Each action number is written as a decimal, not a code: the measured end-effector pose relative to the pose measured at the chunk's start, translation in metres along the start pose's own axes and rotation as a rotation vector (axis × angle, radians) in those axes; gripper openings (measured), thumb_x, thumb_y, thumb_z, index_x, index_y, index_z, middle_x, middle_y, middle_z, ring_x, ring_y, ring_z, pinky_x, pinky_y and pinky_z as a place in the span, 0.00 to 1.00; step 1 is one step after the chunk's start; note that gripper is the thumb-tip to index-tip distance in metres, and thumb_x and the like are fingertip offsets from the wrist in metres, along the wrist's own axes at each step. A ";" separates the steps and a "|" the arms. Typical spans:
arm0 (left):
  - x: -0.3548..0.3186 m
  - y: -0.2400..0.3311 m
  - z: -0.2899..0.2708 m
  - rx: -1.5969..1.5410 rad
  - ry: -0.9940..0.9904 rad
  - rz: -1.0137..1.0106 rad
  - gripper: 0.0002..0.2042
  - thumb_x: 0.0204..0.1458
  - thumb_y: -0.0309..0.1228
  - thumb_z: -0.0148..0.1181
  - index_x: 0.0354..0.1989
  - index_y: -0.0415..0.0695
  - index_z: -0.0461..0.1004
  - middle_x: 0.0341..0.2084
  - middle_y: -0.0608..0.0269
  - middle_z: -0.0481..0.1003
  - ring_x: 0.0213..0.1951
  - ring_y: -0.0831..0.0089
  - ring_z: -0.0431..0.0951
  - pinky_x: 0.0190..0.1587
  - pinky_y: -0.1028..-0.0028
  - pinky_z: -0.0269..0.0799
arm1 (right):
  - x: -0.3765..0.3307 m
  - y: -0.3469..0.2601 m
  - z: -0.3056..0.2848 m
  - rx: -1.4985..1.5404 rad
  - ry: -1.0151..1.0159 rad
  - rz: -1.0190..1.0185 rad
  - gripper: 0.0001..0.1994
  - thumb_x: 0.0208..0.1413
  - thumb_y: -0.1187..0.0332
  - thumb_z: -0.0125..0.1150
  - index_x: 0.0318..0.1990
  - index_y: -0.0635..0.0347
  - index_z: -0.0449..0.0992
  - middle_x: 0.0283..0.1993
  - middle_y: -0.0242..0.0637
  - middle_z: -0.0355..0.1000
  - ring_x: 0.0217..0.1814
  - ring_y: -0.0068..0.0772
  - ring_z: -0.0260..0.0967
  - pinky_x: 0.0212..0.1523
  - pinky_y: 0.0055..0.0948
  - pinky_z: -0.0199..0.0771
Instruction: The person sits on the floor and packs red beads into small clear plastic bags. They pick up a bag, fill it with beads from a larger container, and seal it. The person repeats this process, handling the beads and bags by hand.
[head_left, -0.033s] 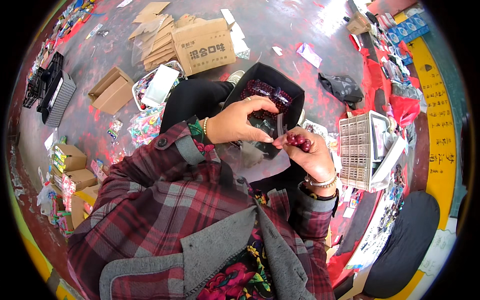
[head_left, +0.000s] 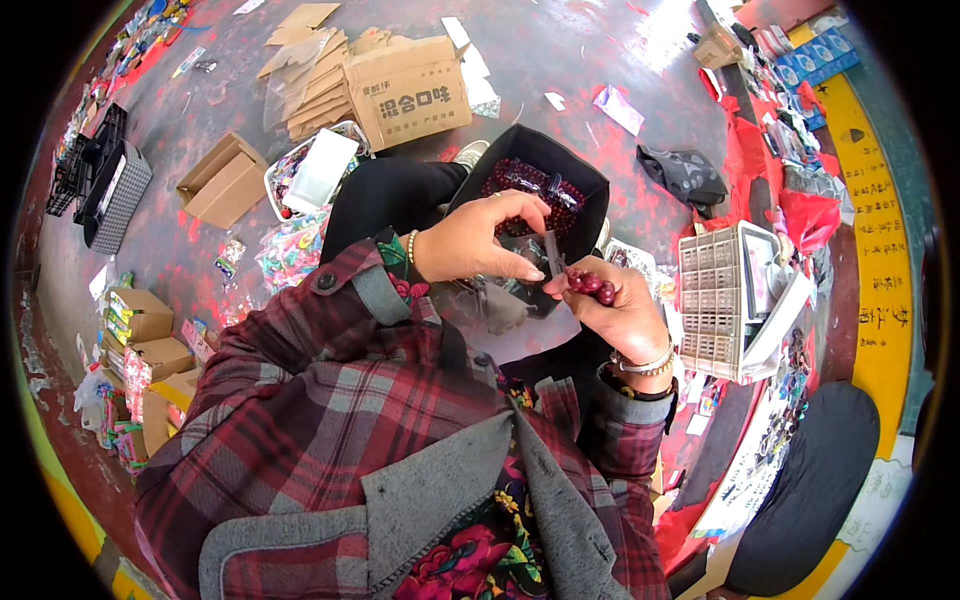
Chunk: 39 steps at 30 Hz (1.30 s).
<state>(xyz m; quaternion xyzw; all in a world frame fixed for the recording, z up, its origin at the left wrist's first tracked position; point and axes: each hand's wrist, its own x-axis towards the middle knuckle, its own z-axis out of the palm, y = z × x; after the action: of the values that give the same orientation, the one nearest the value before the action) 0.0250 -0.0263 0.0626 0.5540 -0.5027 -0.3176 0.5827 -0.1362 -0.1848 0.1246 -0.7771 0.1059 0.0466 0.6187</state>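
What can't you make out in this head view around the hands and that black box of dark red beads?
- Head view: the left hand covers part of the small clear bag, so its opening is hidden.
- The beads in the right hand are too small to count.
- The black box: the hands hide its near wall.
- The grey crate: contents too small to tell.

Bright daylight, floor glare, strong fisheye edge warping

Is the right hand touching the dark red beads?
Touching. The head view shows the right hand with the dark red beads pinched between its fingertips.
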 end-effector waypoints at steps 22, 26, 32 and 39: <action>-0.003 -0.002 0.023 -0.399 0.289 -0.385 0.07 0.47 0.25 0.59 0.35 0.38 0.74 0.31 0.68 0.73 0.35 0.83 0.71 0.39 0.81 0.66 | 0.012 0.004 0.028 -0.516 0.484 -0.142 0.06 0.41 0.76 0.59 0.29 0.59 0.73 0.19 0.39 0.64 0.20 0.33 0.64 0.25 0.26 0.65; -0.004 -0.001 0.024 -0.392 0.347 -0.318 0.05 0.46 0.24 0.56 0.30 0.37 0.74 0.32 0.66 0.72 0.36 0.81 0.70 0.41 0.80 0.65 | 0.013 0.006 0.029 -0.488 0.481 -0.145 0.05 0.41 0.76 0.58 0.29 0.59 0.73 0.19 0.39 0.63 0.20 0.33 0.63 0.25 0.26 0.65; -0.005 -0.008 0.024 -0.423 0.366 -0.325 0.05 0.42 0.21 0.50 0.25 0.37 0.74 0.31 0.64 0.72 0.37 0.78 0.69 0.43 0.78 0.63 | 0.014 0.004 0.031 -0.486 0.499 -0.121 0.05 0.41 0.76 0.58 0.29 0.58 0.73 0.19 0.38 0.63 0.19 0.33 0.63 0.25 0.26 0.65; -0.006 -0.010 0.028 -0.158 0.398 -0.257 0.09 0.40 0.17 0.49 0.31 0.36 0.72 0.27 0.66 0.72 0.31 0.81 0.70 0.36 0.81 0.66 | 0.014 0.002 0.032 -0.501 0.488 -0.157 0.06 0.41 0.76 0.58 0.30 0.58 0.73 0.18 0.38 0.63 0.19 0.32 0.62 0.24 0.25 0.64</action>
<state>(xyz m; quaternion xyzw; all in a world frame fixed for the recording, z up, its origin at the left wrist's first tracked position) -0.0013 -0.0314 0.0480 0.6176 -0.2769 -0.3121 0.6667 -0.1213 -0.1554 0.1125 -0.8986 0.1759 -0.1636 0.3671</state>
